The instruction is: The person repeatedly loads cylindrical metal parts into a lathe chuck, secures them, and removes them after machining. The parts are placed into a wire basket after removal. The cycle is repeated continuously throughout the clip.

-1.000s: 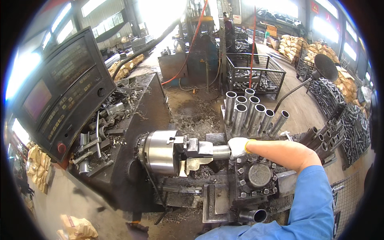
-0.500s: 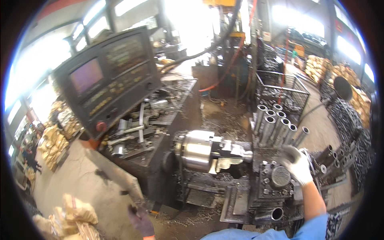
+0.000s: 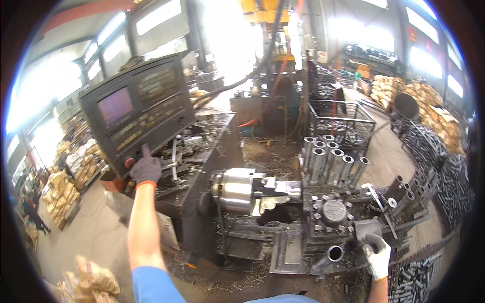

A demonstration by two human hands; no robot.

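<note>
My left hand (image 3: pixel 146 170), in a dark grey glove with an orange cuff, is at the lower edge of the machine control panel (image 3: pixel 164 117). Its index finger is stretched out onto the panel near a red knob (image 3: pixel 130 163); the other fingers are curled, holding nothing. At the lower right, my white-gloved right hand (image 3: pixel 377 260) is closed around a dark rounded piece whose kind I cannot make out. A flat grey plate (image 3: pixel 368 229) lies just beyond it. Between my hands sits the lathe chuck (image 3: pixel 237 191), shiny and sharp-edged, beside the round-topped tool post (image 3: pixel 334 212).
Several metal tubes (image 3: pixel 317 162) stand upright behind the tool post. A caliper (image 3: pixel 375 197) lies to their right, near more tubes (image 3: pixel 402 204). One tube (image 3: pixel 334 253) lies in front of the tool post. A wire cage (image 3: pixel 343 113) stands behind; filled sacks (image 3: pixel 60 194) are at left.
My left hand has risen from low beside the machine to the control panel. My right hand has moved down and nearer from beside the upright tubes and closed on the dark piece.
</note>
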